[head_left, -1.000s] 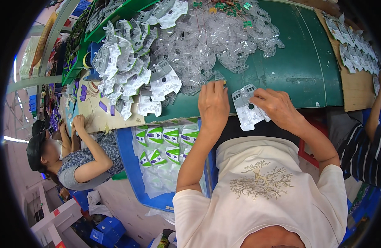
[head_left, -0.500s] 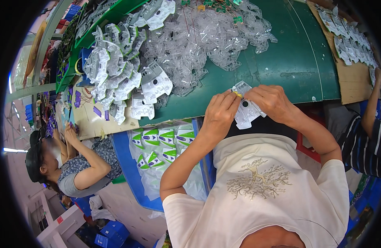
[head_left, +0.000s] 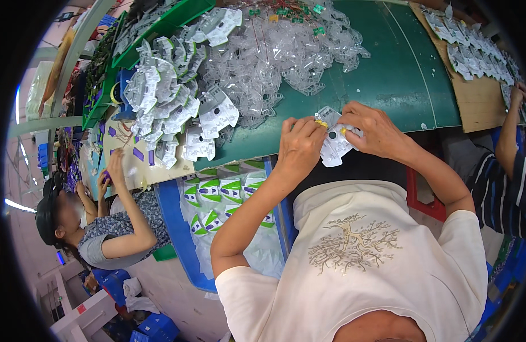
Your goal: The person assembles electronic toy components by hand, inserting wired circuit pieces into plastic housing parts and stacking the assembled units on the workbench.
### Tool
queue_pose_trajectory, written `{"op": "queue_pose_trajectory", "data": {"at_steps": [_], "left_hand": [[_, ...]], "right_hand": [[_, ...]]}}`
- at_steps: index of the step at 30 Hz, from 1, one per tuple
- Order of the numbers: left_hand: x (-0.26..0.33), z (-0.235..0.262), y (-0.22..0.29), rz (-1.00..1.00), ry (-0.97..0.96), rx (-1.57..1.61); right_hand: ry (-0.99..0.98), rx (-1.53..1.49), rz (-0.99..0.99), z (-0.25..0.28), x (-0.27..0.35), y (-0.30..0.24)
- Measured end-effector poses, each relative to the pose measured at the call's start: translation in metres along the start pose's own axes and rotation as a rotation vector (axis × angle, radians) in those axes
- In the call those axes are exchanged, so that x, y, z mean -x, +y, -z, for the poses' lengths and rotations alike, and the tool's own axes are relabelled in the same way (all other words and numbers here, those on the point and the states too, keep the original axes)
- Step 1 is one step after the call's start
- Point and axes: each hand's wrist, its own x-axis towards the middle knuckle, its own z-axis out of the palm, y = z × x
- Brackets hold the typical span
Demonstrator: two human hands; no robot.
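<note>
A white and grey moulded plastic housing (head_left: 335, 149) with a dark round hole is held at the table's near edge, in front of my body. My left hand (head_left: 300, 147) is closed on its left side, fingers pressed together. My right hand (head_left: 377, 132) has its fingers bent over the right side, gripping it. Small yellow bits show at the fingertips of both hands; what they are is too small to tell. Beyond my hands lies a big heap of clear plastic parts (head_left: 274, 57). Left of that heap, similar white housings (head_left: 160, 102) with green edges are stacked.
The green table (head_left: 400, 74) curves across the back. At right, cardboard (head_left: 480, 111) bears rows of white parts beside a striped-shirted person (head_left: 502, 188). A blue bin (head_left: 189, 251) of green-white pieces stands at left, near another person (head_left: 120, 228) working. Small green boards (head_left: 283, 11) lie far back.
The housing has tilted and come slightly left in my hands. A second yellow bit now shows by my right fingers. At left, the other person's hand has shifted toward the right.
</note>
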Motion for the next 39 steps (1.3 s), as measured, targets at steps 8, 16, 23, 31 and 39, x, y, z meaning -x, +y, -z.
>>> {"op": "queue_pose_trajectory", "data": {"at_steps": [8,16,23,31,39], "left_hand": [[0.006,-0.014,-0.001,0.083,0.153,0.383],[-0.002,-0.004,-0.004,0.087,-0.118,0.396],[0.001,-0.008,-0.003,0.120,-0.093,0.417],[0.004,-0.005,-0.009,0.143,-0.097,0.506],[0.000,-0.007,-0.007,0.172,-0.089,0.516]], "right_hand": [[-0.029,0.041,-0.033,-0.006,0.010,-0.009],[-0.167,-0.741,-0.439,0.024,0.008,-0.019],[0.137,-0.017,0.105,-0.010,0.031,-0.025],[0.268,-0.044,0.102,-0.005,0.032,-0.019],[0.216,-0.251,-0.300,-0.022,0.050,0.003]]}}
